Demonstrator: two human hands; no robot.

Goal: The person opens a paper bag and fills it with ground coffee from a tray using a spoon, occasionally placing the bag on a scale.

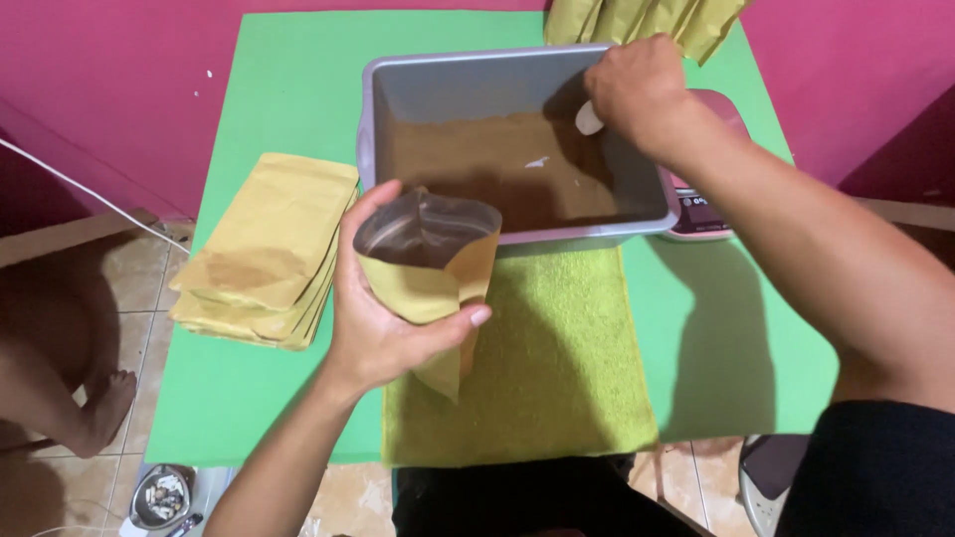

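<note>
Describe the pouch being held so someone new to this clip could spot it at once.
On the green table, just in front of the grey tub, the left hand holds one kraft pouch upright. Unlike the flat pouches stacked to its left, its mouth gapes open.

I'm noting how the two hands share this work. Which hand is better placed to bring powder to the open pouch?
Right, probably: the right hand is already in the grey tub over the brown powder, gripping a white handle. The left hand is occupied holding the open pouch.
</note>
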